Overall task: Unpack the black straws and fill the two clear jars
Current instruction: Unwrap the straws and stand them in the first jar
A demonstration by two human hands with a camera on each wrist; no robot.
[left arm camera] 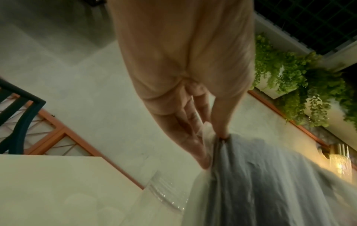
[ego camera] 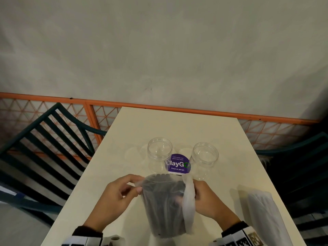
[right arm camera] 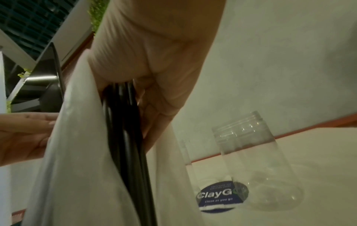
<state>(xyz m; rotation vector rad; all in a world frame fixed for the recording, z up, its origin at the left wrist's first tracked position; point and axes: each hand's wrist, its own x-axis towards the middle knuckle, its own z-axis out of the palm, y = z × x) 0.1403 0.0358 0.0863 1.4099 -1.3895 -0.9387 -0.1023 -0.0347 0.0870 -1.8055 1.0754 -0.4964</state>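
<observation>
A translucent plastic bag full of black straws is held upright over the near part of the cream table. My left hand pinches the bag's top left edge. My right hand grips the bag's right side, with black straws running under its fingers. Two empty clear jars stand open just beyond the bag: the left jar and the right jar. The right jar also shows in the right wrist view.
A purple round sticker lies on the table between the jars. Another translucent bag lies at the table's near right edge. Dark slatted chairs flank the table. An orange lattice rail and grey wall stand behind.
</observation>
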